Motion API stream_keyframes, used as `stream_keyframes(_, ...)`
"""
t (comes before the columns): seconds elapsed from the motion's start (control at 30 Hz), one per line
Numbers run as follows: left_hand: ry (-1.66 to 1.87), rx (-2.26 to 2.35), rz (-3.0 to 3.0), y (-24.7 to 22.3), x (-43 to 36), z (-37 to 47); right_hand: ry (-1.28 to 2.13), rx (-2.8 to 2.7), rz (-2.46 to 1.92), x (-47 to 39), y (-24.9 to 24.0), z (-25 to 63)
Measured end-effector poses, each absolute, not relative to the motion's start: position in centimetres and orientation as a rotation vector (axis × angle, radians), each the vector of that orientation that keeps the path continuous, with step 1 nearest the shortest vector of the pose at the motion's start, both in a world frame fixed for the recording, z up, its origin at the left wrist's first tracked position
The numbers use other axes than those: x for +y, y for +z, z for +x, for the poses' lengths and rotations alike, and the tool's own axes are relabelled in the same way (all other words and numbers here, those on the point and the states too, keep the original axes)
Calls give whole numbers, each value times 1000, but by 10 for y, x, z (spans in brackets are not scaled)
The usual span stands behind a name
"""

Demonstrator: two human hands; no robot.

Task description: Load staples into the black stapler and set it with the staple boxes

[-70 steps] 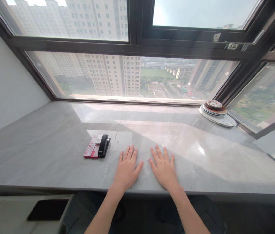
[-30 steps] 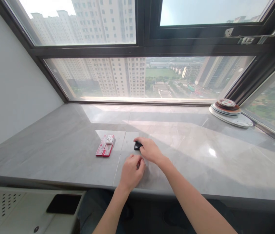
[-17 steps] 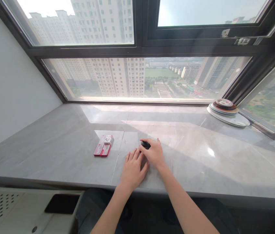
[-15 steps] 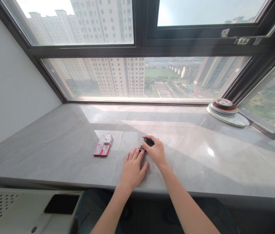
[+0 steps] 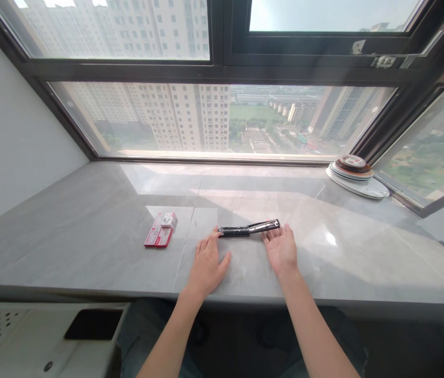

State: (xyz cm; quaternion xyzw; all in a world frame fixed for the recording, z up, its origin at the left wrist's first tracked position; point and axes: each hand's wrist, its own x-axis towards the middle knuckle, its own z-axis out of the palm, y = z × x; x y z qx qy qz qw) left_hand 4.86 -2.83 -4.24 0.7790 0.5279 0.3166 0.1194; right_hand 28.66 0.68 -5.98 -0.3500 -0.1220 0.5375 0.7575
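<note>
A black stapler [image 5: 234, 231] lies on the grey marble sill, swung wide open so that its metal inner rail shows. My left hand [image 5: 207, 265] rests palm down with fingers spread, its fingertips touching the stapler's left end. Under the raised right part of the stapler is my right hand [image 5: 281, 249], palm up, fingers apart and the fingertips at its underside. To the left lie red and white boxes [image 5: 155, 233], with a small white box [image 5: 168, 220] on top.
A stack of round plates or discs [image 5: 353, 170] stands at the back right, by the window frame. Below the sill's front edge at the left is a white perforated surface [image 5: 21, 341] with a dark rectangular item [image 5: 93, 324].
The stapler, mostly hidden under my right hand before, is now spread open. My right hand has moved right and turned palm up. The whole view has shifted slightly.
</note>
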Motion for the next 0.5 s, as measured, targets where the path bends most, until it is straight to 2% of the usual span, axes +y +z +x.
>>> stream_keyframes(0.07,1032,1623,2199,-38,-28,39,1120,-283,-788,-12,-61,289)
stream_keyframes(0.17,1119,2070,2003,-33,-24,10,1018,-360,-941,-43,-60,290)
stream_keyframes(0.3,948,2587,1791,-35,-20,-40,956,-533,-1207,-63,-56,287)
stream_keyframes(0.4,861,2617,1854,-40,-26,-62,983,-716,-1361,-63,-54,284)
stream_keyframes(0.5,860,2431,1940,-45,-35,-67,1036,-980,-1539,-61,-51,281)
